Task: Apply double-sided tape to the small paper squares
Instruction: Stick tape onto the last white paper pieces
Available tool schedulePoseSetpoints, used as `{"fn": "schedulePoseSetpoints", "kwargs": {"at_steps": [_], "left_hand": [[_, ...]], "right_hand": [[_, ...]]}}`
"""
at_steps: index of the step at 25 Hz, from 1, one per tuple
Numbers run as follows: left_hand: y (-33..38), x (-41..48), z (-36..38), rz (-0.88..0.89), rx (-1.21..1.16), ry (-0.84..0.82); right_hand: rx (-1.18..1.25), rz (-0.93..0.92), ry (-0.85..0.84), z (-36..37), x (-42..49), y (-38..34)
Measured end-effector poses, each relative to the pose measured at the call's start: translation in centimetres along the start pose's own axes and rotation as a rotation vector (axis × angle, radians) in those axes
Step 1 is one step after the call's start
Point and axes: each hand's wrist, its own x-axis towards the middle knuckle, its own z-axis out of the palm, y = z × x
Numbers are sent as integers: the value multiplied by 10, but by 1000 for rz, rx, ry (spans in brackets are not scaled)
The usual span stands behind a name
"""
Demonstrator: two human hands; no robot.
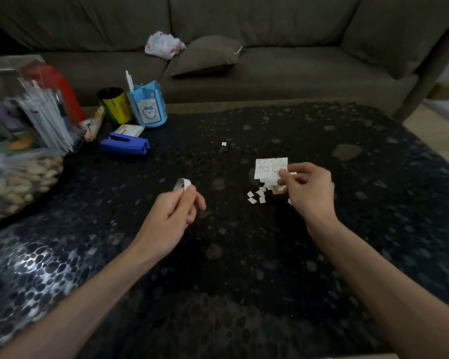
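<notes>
My left hand (pixel 178 207) pinches a small white roll of double-sided tape (pixel 182 183) above the dark table (pixel 244 255). My right hand (pixel 306 189) is curled over the edge of a white sheet of written paper (pixel 270 168), its thumb and fingers pinching a small white piece; what exactly it holds is partly hidden. Several small paper squares (pixel 257 196) lie scattered on the table just left of my right hand. One more tiny square (pixel 223 144) lies alone farther back.
A blue stapler (pixel 125 146), a blue pen holder (pixel 148 104), a yellow can (pixel 114 106) and a clear box of pens (pixel 36 110) stand at the back left. A bag of nuts (pixel 18 182) lies at the left edge. A sofa (pixel 270 47) runs behind the table.
</notes>
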Motion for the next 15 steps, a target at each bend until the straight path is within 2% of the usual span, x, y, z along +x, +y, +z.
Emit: {"fn": "schedulePoseSetpoints", "kwargs": {"at_steps": [6, 10, 12, 13, 15], "left_hand": [[-15, 6, 12, 100, 263, -105], [-26, 12, 16, -23, 306, -168], [-25, 15, 11, 5, 419, -236], [-24, 17, 8, 43, 485, -233], [-22, 18, 2, 118, 551, -109]], "right_hand": [[-209, -23, 41, -8, 29, 12], [-360, -85, 101, -8, 27, 8], [-366, -133, 69, -4, 23, 2], [-354, -161, 42, -1, 19, -1], [-315, -216, -17, 8, 10, -8]]}}
